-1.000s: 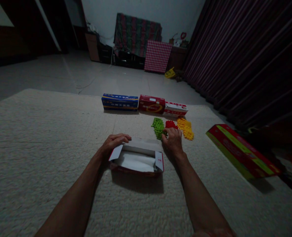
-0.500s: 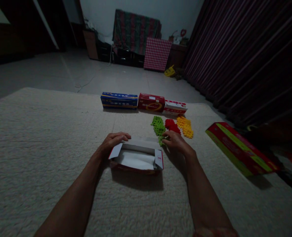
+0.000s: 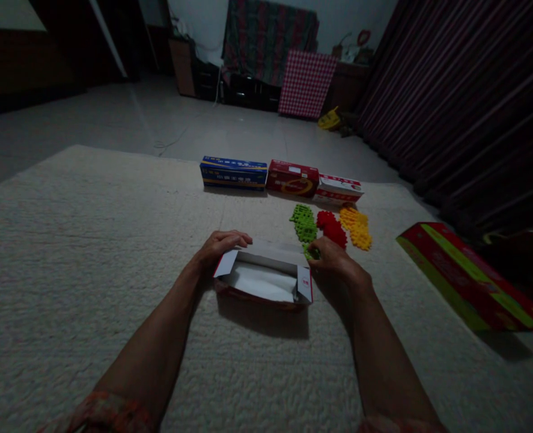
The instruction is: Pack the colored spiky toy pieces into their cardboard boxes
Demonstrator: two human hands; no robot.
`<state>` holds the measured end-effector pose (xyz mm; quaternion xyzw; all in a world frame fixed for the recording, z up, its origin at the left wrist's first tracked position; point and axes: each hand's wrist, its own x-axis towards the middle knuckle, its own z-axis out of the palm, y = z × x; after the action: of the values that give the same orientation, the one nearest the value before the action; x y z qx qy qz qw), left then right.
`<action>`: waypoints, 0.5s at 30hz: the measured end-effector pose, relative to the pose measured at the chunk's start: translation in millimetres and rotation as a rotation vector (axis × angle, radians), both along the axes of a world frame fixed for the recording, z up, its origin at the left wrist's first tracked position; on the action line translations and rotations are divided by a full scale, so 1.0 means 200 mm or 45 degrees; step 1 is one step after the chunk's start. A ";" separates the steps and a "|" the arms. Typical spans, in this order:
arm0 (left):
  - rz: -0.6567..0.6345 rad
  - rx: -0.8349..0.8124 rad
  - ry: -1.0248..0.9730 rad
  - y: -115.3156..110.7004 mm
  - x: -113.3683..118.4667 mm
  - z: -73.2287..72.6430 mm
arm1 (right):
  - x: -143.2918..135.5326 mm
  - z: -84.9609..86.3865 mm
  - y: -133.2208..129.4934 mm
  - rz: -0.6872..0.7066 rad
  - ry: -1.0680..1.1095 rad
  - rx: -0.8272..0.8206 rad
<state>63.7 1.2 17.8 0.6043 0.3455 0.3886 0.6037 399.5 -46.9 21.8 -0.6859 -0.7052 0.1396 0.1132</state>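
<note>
Pale, quilted mat (image 3: 126,240) spreads over a grey tiled floor (image 3: 126,123), with a dark curtain (image 3: 428,120) at the right. On the mat sits an open box (image 3: 264,300), flaps raised, white inside. The left hand (image 3: 225,243) lies at its far left corner, fingers close together and slightly bent against the back flap; whether they pinch it, I cannot tell. The right hand (image 3: 333,260), beside the far right corner, grasps a green piece (image 3: 310,251) between thumb and curled fingers. Just beyond lie green pieces (image 3: 304,224), red pieces (image 3: 331,228) and yellow pieces (image 3: 356,227), before a row of three boxes: blue (image 3: 234,175), red (image 3: 292,179) and white-and-red (image 3: 338,189).
</note>
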 end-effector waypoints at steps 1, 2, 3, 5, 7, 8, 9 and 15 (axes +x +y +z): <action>0.004 -0.007 0.006 0.00 0.00 0.00 | -0.01 0.01 0.00 0.000 -0.044 -0.015; 0.008 -0.012 0.011 0.00 0.00 0.00 | -0.01 0.02 0.00 0.002 -0.091 -0.037; 0.015 -0.015 0.013 0.00 0.00 0.00 | 0.00 0.05 0.00 0.005 -0.133 -0.067; 0.021 -0.024 0.004 0.00 0.00 0.01 | 0.01 0.12 -0.01 -0.002 -0.176 -0.082; 0.020 -0.029 -0.011 -0.01 0.00 0.01 | 0.02 0.22 -0.06 0.002 -0.152 0.028; 0.017 -0.026 -0.011 0.00 0.00 0.01 | 0.01 0.29 -0.09 0.026 -0.106 0.133; 0.016 -0.017 -0.006 0.00 0.00 0.01 | -0.02 0.35 -0.13 0.076 -0.039 0.244; 0.000 0.016 -0.011 0.00 0.00 -0.01 | -0.41 0.58 -0.31 0.689 0.287 0.293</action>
<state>63.7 1.9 16.4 0.6063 0.3405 0.3935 0.6013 318.0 -108.5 137.6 -0.4361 -0.8564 0.1589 0.2262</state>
